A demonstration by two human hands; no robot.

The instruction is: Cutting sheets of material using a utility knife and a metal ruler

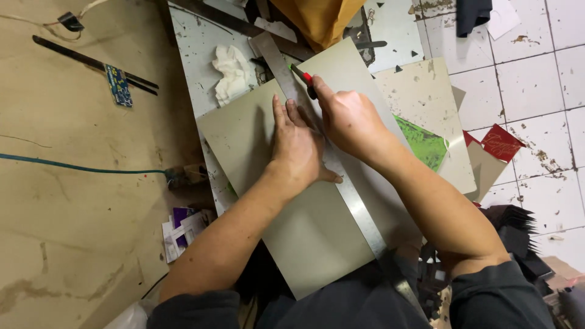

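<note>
Setting: a stained tile floor on the right, a tan worktop on the left, and a scuffed white counter between them, strewn with offcuts.
Grey board: a large grey-green sheet of card lies flat on the counter, turned at an angle, its near corner reaching the person's lap.
Ruler: a long steel ruler lies diagonally across the board, running from the far edge down past the near edge.
Left hand: the left hand is spread flat, palm down, fingers pointing away, pressing on the board and the ruler's edge.
Right hand: the right hand is closed around a red-and-green utility knife, whose tip sits against the ruler near the board's far end.
Step in hand: judging by the knife's place, a cut along the ruler is at or near its start.
Next move calls for: firm, steady weight on the ruler, the blade kept tight to the steel edge, and fingers kept clear of its path.
Nearby: a crumpled white rag, a second pale board with a green scrap, a red card piece and a blue cable.
</note>
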